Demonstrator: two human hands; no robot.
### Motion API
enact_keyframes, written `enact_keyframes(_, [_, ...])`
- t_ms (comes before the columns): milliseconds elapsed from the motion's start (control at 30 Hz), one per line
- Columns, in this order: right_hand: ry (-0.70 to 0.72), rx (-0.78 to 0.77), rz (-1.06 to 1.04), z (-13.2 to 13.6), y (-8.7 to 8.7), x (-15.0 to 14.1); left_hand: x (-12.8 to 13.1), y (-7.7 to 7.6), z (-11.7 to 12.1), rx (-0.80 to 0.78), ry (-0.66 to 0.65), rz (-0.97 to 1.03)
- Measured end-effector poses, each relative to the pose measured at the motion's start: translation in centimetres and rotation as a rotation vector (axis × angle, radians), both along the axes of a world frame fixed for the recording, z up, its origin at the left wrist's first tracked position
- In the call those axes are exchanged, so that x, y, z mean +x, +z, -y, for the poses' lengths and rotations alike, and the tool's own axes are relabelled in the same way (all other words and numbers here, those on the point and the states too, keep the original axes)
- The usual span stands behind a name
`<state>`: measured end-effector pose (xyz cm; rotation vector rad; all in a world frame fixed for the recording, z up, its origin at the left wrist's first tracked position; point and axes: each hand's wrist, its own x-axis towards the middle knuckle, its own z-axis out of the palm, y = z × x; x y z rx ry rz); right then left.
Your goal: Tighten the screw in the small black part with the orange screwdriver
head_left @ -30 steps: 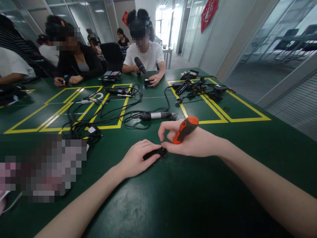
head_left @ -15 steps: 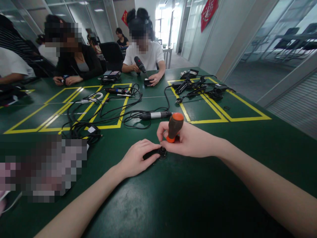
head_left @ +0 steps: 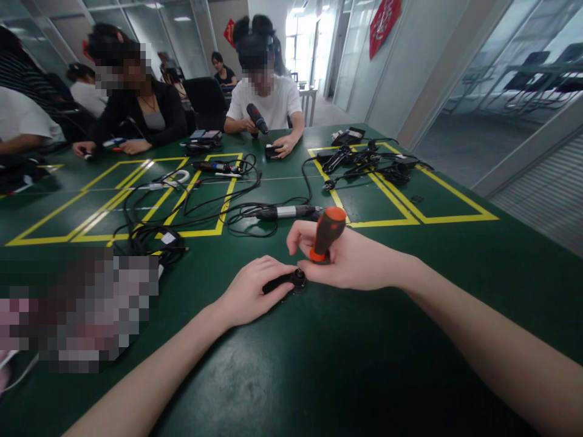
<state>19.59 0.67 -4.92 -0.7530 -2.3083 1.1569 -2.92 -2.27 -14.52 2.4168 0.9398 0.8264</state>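
Observation:
My left hand (head_left: pixel 257 288) rests on the green table, its thumb and fingers closed around a small black part with a round end (head_left: pixel 299 279). Most of that part is hidden under the palm. Above it, my right hand (head_left: pixel 346 255) grips a screwdriver with a dark grey and orange handle (head_left: pixel 328 233). The handle tilts to the right at its top. The screwdriver's tip is close to the round end of the black part; whether it touches, I cannot tell.
A silver and black electric screwdriver (head_left: pixel 286 212) lies beyond my hands among black cables (head_left: pixel 150 240). More cables and plugs (head_left: pixel 364 161) are at the back right. Across the table (head_left: pixel 291 376), a person holds a power drill (head_left: pixel 257 118). A blurred-out object stands at the left.
The screwdriver handle has leaned further right, and the index finger of my right hand has loosened from it. My left hand stays in place. A co-worker at the left has moved their hands apart.

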Motion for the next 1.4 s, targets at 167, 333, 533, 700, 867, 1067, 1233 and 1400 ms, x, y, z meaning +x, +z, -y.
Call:
enact_keyframes(167, [-0.028,-0.033,0.045,0.07,-0.10,0.09,0.00,0.04,0.04,-0.003,0.000,-0.010])
enact_keyframes(333, [0.005,-0.031,0.020,0.17,0.52,0.05,-0.06,-0.13,0.00,-0.004,-0.001,-0.002])
enact_keyframes(533, [0.011,-0.054,0.030,0.04,0.24,0.07,-0.04,-0.01,-0.03,-0.022,-0.001,-0.008])
enact_keyframes(700, [-0.022,-0.014,0.073,-0.03,-0.11,0.28,-0.03,-0.01,0.02,0.009,0.013,-0.007])
enact_keyframes(867, [-0.009,0.030,0.046,0.12,0.47,0.15,-0.11,-0.16,-0.03,0.007,0.007,-0.001])
enact_keyframes(1067, [0.010,0.028,0.049,0.01,0.13,0.19,-0.04,-0.11,-0.03,-0.002,0.002,0.002])
enact_keyframes(1233, [-0.019,0.024,0.085,-0.12,-0.17,0.32,0.02,0.06,0.01,-0.006,0.009,-0.002])
enact_keyframes(1400, [-0.006,-0.001,0.077,0.18,0.74,0.20,-0.07,0.02,0.03,-0.016,0.003,0.005])
